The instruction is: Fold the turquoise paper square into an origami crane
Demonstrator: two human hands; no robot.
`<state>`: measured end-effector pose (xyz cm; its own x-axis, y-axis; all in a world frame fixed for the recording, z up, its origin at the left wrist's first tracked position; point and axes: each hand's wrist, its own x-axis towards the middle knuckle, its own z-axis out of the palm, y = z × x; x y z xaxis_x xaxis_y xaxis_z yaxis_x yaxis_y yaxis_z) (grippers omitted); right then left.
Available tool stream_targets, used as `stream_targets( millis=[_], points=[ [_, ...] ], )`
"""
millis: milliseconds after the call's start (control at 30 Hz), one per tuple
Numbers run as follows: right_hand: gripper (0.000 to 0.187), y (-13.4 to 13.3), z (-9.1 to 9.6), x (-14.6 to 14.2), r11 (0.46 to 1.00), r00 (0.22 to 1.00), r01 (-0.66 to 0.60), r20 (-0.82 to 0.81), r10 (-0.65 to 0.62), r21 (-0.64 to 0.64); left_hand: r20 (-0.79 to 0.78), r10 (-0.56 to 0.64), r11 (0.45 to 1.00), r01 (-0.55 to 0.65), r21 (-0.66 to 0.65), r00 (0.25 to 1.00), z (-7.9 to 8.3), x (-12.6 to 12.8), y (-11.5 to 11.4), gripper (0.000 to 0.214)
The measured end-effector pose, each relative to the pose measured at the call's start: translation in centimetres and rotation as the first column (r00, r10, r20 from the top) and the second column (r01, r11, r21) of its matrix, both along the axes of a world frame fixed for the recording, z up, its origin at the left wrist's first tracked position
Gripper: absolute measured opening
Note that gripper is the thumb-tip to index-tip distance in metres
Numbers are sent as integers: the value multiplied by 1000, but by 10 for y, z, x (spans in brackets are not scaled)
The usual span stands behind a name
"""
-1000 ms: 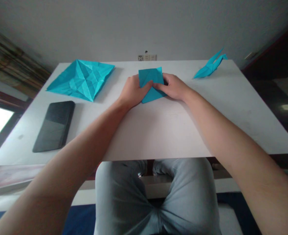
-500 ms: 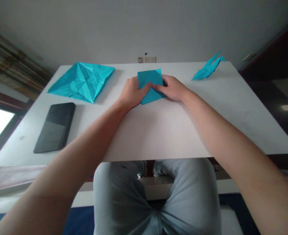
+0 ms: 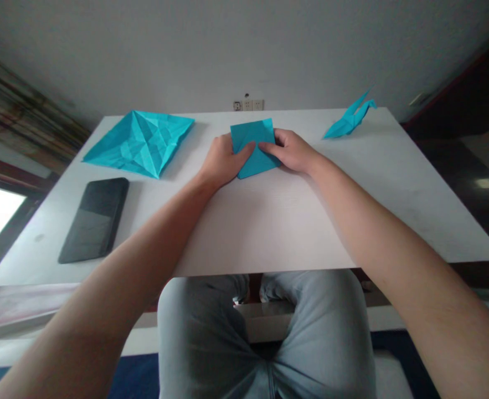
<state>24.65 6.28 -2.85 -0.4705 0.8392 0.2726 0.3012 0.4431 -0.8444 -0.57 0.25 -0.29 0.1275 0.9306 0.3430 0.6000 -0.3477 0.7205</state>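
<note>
Blue paper, folded into a compact four-sided piece (image 3: 256, 132), is located at the centre of the far half of the white table (image 3: 269, 227). Both hands are clamped on this piece, one at each side. The left hand (image 3: 224, 158) grips the left edge, with the thumb lying across the upper face. The right hand (image 3: 296, 151) grips the right edge, its thumb likewise on the upper face. The thumb tips point toward each other, separated by a narrow gap. Most of the other fingers are hidden, and whether the piece touches the tabletop cannot be determined.

Surrounding items are arranged as follows. Far left: an opened blue sheet (image 3: 144, 145), marked with a network of creases, its surface uneven. Near left: a black phone (image 3: 96, 219), lying flat, nearer than the creased sheet and apart from it. Far right: a blue folded bird (image 3: 348, 123), well apart from the right hand. Beyond the far table edge, a row of sockets (image 3: 247, 105) is mounted on the wall (image 3: 244, 50).
</note>
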Motion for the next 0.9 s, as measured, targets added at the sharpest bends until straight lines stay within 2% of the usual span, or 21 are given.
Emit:
stream_targets(
  millis=[233, 500, 900],
  points=[
    [60, 3, -3, 1, 1000, 1000, 11, 11, -12, 7, 20, -1, 1000, 1, 17, 1000, -5, -1, 3, 41],
    [75, 1, -1, 0, 1000, 1000, 10, -26, -10, -14, 23, 9, 1000, -9, 6, 1000, -3, 0, 3, 48],
    [63, 5, -4, -1, 998, 996, -2, -88, -3, -67, 29, -16, 1000, 16, 12, 999, -6, -3, 5, 39]
  ],
)
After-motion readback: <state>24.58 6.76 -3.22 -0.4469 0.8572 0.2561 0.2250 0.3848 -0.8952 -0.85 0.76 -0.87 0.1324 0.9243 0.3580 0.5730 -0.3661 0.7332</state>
